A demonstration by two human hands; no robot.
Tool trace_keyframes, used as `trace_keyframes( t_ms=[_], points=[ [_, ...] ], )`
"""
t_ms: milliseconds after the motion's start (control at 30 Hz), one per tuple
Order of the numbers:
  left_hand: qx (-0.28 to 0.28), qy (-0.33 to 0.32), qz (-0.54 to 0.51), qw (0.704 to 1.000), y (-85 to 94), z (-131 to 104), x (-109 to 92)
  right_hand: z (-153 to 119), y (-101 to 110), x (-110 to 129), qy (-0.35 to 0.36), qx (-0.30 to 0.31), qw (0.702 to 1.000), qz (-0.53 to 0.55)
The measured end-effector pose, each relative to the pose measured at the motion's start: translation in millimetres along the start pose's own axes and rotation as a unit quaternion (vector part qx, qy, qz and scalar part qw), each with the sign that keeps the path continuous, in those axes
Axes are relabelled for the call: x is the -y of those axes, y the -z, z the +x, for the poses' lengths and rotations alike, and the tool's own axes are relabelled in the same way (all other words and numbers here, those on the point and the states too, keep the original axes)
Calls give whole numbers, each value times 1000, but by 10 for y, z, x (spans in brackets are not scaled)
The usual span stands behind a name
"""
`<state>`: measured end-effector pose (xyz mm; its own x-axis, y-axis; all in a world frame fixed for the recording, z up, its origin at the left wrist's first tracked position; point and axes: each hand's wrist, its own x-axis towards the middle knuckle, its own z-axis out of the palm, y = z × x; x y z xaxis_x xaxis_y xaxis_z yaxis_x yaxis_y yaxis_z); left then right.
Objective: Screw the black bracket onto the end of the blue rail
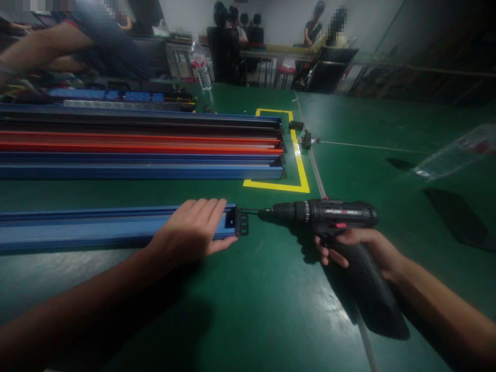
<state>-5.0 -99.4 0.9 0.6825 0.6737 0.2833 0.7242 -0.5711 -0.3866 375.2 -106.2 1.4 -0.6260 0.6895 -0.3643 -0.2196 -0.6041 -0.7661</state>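
Note:
My left hand (pixel 189 227) is wrapped over the end of a long blue metal profile (pixel 96 230) lying across the green table. A black end cap (pixel 242 222) with slots sits on that profile's right end, just past my fingertips. In my right hand (pixel 349 248) is a black cordless drill (pixel 335 213), held by its handle and pointing left. Its long thin bit (pixel 256 210) reaches to the upper part of the end cap; whether it sits in a screw I cannot tell.
Behind lie several blue, black and red profiles (pixel 147 144) side by side, their ends within yellow tape (pixel 277 187). Small black parts (pixel 308 139) lie beyond the tape. One plastic bottle (pixel 200 64) stands at the back; another (pixel 457 152) is at right. A person's arm (pixel 46 49) is upper left.

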Motion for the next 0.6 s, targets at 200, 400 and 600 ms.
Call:
trace_keyframes(
  t_ms=[200, 400, 600],
  points=[
    [34, 24, -22, 999, 25, 37, -10, -12, -7, 4, -2, -6, 1000, 3],
    [63, 32, -51, 996, 26, 46, 4, -25, -14, 19, -7, -21, 1000, -3],
    [66, 32, -56, 996, -9, 39, 8, -35, -9, 10, -9, -26, 1000, 9]
  ],
)
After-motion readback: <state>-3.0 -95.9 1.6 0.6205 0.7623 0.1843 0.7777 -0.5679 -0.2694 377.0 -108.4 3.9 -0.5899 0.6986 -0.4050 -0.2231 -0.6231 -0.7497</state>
